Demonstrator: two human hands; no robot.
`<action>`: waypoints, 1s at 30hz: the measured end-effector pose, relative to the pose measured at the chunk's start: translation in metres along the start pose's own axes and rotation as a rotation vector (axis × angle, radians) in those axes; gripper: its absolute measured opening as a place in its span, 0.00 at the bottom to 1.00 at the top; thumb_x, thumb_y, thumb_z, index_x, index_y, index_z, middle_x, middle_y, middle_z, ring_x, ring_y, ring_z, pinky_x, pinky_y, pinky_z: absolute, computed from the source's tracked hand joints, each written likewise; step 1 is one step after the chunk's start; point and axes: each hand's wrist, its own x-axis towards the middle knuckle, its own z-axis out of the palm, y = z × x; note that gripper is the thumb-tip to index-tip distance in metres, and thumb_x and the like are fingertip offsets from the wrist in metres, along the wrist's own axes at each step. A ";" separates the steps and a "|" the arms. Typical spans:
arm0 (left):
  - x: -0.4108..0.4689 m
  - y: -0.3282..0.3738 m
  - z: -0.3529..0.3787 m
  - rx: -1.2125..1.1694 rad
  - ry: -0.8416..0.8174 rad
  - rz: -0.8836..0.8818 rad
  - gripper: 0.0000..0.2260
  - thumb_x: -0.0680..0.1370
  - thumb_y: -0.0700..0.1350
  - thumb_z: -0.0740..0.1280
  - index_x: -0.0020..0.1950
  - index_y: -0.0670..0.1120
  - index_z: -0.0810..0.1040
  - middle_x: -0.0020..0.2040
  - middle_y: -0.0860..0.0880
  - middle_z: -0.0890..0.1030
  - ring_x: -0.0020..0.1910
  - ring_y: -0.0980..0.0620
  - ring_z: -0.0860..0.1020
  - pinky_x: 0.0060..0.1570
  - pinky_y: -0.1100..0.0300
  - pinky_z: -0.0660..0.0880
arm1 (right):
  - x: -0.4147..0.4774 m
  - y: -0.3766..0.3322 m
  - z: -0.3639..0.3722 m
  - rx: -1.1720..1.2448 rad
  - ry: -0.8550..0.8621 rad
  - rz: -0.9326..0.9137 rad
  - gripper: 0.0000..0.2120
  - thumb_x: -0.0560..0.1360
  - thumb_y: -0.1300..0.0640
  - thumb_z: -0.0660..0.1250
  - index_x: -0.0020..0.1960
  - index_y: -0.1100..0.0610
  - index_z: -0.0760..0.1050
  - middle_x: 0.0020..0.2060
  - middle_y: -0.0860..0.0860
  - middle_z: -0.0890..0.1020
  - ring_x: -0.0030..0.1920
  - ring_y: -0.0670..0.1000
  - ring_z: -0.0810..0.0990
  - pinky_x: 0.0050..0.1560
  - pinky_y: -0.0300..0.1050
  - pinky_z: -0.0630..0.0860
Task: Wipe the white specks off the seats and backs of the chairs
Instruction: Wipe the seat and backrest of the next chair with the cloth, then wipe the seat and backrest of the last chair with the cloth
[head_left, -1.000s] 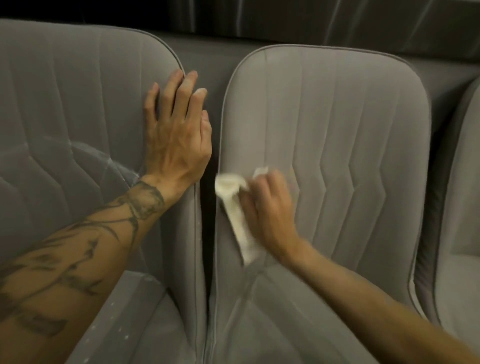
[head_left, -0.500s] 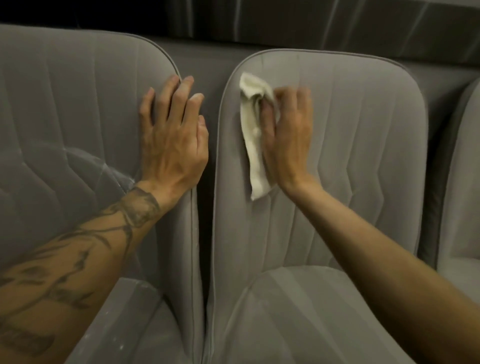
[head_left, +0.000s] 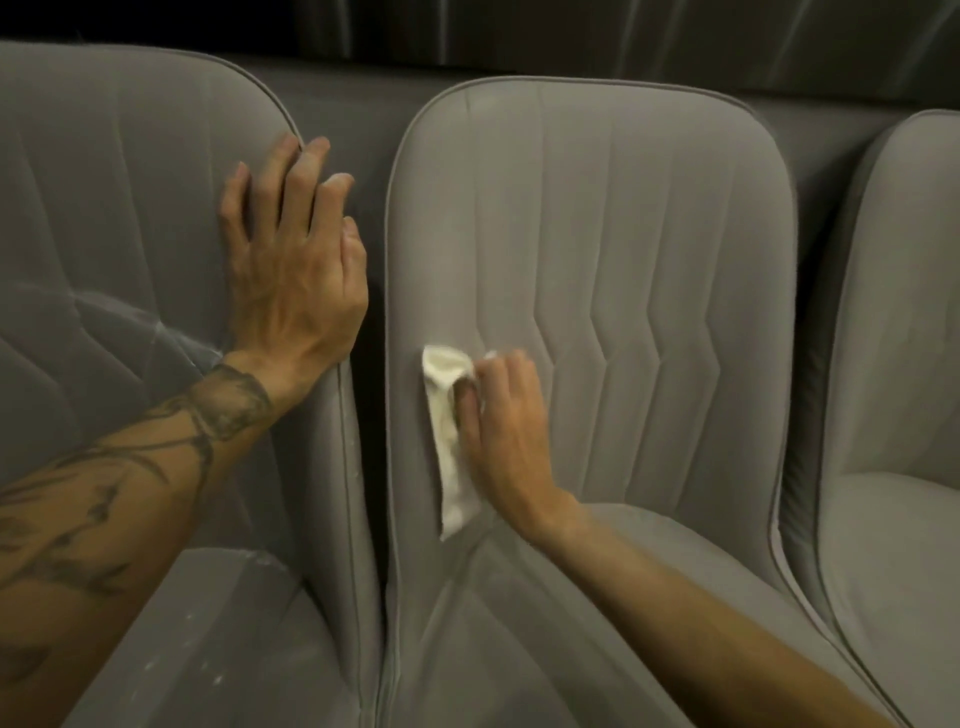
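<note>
Three upholstered chairs stand side by side in a row, all covered in the same matt grey fabric with a short, velvety nap. The middle chair (head_left: 623, 234) fills most of the view. Its back is a tall panel with rounded upper corners, edged in piping and quilted with vertical seams that kink into a zigzag halfway down. The left chair (head_left: 104, 208) has the same rounded back, with angled seams crossing its lower part and pale smears on the fabric. Only the curved edge and part of the scooped seat of the right chair (head_left: 893, 312) show. Behind the backs runs a plain grey padded band (head_left: 353, 104), with dark folds above it.

The left forearm (head_left: 130, 493), marked with dark tattoo lines, reaches across the left chair. The left hand (head_left: 296, 275) lies flat against the right edge of that chair's back, fingers extended and slightly spread, grasping nothing. The right hand (head_left: 504, 431) is curled around a crumpled white cloth (head_left: 449, 457), pressing it against the lower left part of the middle chair's back, just above where back meets seat. The cloth hangs in a narrow, soft strip beside the thumb.

White specks (head_left: 218, 670) dot the left chair's seat, and a few more run down its side piping.
</note>
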 end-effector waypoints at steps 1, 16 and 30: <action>0.000 0.000 0.000 0.000 -0.004 0.000 0.17 0.84 0.46 0.56 0.71 0.43 0.71 0.79 0.43 0.68 0.80 0.42 0.61 0.79 0.41 0.53 | -0.025 0.002 -0.002 0.024 -0.106 -0.018 0.10 0.82 0.57 0.59 0.45 0.62 0.73 0.42 0.58 0.73 0.43 0.58 0.72 0.45 0.57 0.72; -0.014 0.014 -0.017 -0.095 -0.063 0.009 0.18 0.86 0.49 0.55 0.73 0.43 0.65 0.80 0.42 0.63 0.79 0.39 0.61 0.79 0.42 0.50 | -0.142 0.122 -0.140 -0.748 -0.426 0.433 0.11 0.76 0.50 0.66 0.56 0.53 0.75 0.55 0.54 0.74 0.53 0.59 0.73 0.52 0.53 0.69; -0.266 0.064 -0.088 -0.286 -0.515 0.076 0.11 0.79 0.50 0.59 0.50 0.46 0.78 0.49 0.46 0.74 0.43 0.41 0.73 0.42 0.47 0.64 | -0.112 0.086 -0.036 -0.394 -0.672 0.446 0.14 0.84 0.55 0.55 0.66 0.57 0.71 0.62 0.57 0.74 0.62 0.59 0.71 0.63 0.50 0.62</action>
